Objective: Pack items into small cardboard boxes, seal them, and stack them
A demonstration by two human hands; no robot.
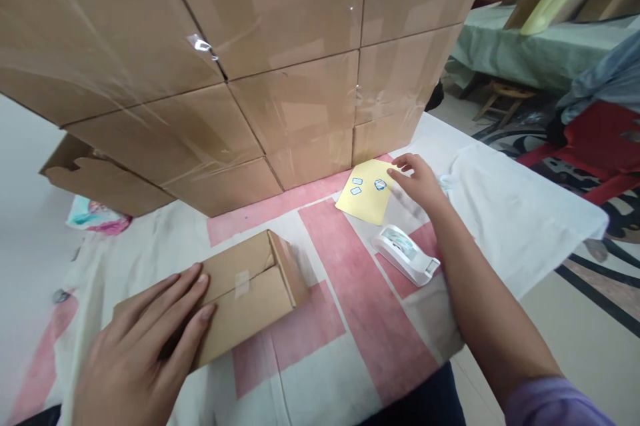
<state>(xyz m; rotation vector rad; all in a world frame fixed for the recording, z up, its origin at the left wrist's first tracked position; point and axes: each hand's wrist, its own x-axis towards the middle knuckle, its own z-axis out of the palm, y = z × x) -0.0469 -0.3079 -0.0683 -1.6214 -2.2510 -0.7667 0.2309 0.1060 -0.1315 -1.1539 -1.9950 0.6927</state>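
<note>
Cardboard box, small, lies on our cloth under our flat, open left hand; our right hand, holding nothing, touches a blue sticker on the yellow sheet, which, unweighted, may lift or slide if we peel.

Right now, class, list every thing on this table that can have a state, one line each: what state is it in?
small box, flaps closed, short tape strip over the seam, left hand flat on top
yellow sheet, flat on the cloth, three stickers on it, right hand fingertips touching one
tape dispenser, resting on the cloth, untouched
large cartons, stacked, taped shut
</note>
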